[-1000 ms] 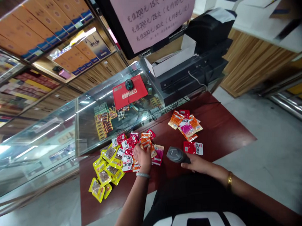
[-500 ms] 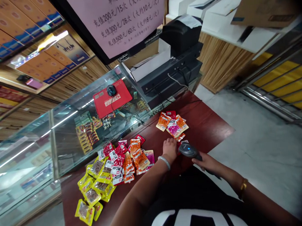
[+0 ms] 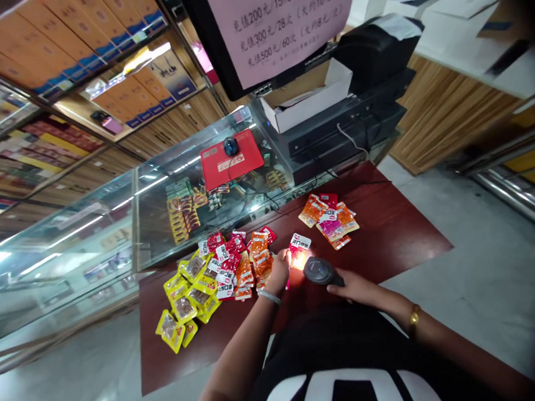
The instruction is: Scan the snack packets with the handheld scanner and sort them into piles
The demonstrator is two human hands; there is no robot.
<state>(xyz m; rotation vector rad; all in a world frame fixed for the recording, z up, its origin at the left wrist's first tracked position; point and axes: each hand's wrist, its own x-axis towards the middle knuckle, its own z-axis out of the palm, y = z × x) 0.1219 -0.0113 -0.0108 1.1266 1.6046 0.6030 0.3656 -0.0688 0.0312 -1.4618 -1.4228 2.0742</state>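
Observation:
Between the fingers of my left hand [image 3: 279,272] is a small red-and-white snack packet [image 3: 299,246], lit by a bright glow. My right hand [image 3: 353,288] grips a dark handheld barcode scanner [image 3: 319,271], its head pointed at that packet from close by. Left of my left hand lies a heap of orange packets [image 3: 244,271] and red-and-white packets [image 3: 228,262], with yellow packets [image 3: 183,309] beside them. A smaller pile of orange, red and purple packets [image 3: 330,222] lies farther off, beyond the scanner.
The dark red tabletop [image 3: 397,230] meets a glass display counter [image 3: 157,220] at the back. On the counter are a red mouse pad [image 3: 248,154] with a mouse [image 3: 230,146], a white open box [image 3: 312,107] and a monitor with a pink sign [image 3: 278,34].
My left hand has moved left from beside the small pile and now holds up a red-and-white packet. A bright light now falls on that packet in front of the scanner. The view has shifted.

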